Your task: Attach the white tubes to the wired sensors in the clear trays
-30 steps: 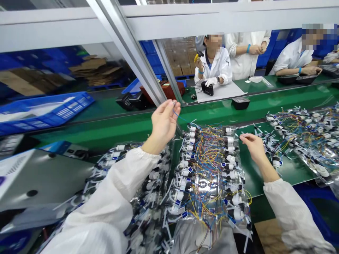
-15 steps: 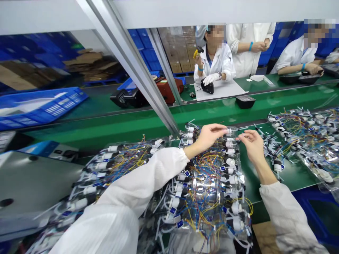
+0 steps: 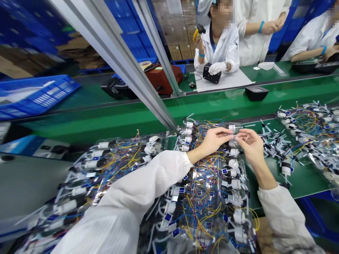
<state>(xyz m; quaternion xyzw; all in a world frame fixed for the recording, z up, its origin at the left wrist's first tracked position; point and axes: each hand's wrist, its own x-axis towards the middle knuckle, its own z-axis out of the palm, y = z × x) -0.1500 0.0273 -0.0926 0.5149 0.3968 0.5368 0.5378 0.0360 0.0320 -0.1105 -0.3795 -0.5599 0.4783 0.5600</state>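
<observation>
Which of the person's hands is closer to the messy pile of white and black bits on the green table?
Right. The right hand is just left of the pile. The left hand is farther left, on the right hand's other side.

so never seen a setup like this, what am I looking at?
No robot here: just a person's bare hands. All the pictures come from one camera worn on the head, looking forward and down.

The left hand and right hand meet fingertip to fingertip at a small piece, too small to identify. Beneath them, clear plastic packaging carries rows of black-and-white cylindrical parts and tangled coloured wires. To the right, a loose pile of small strips lies on the green work surface.

Across the bench, a co-worker's gloved hand rests on a black device.
</observation>
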